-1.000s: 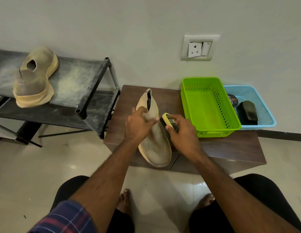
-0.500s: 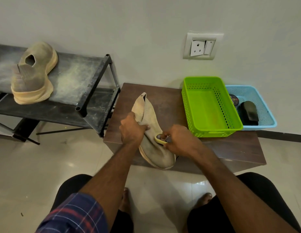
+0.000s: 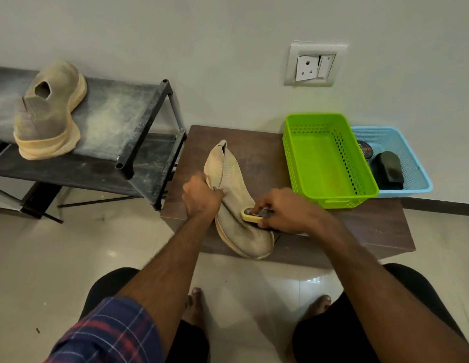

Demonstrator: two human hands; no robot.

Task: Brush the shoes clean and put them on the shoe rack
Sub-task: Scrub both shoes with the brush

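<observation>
The left hand (image 3: 202, 196) is closed on the side of a beige shoe (image 3: 236, 205), which lies on a brown table (image 3: 372, 229). The right hand (image 3: 285, 210) grips a yellow brush (image 3: 250, 217) pressed against the shoe's upper, just right of the left hand. Far left of both hands, a second shoe (image 3: 48, 111) rests on the shoe rack's (image 3: 139, 127) top shelf. Right of the right hand stands a green basket (image 3: 330, 158)
</observation>
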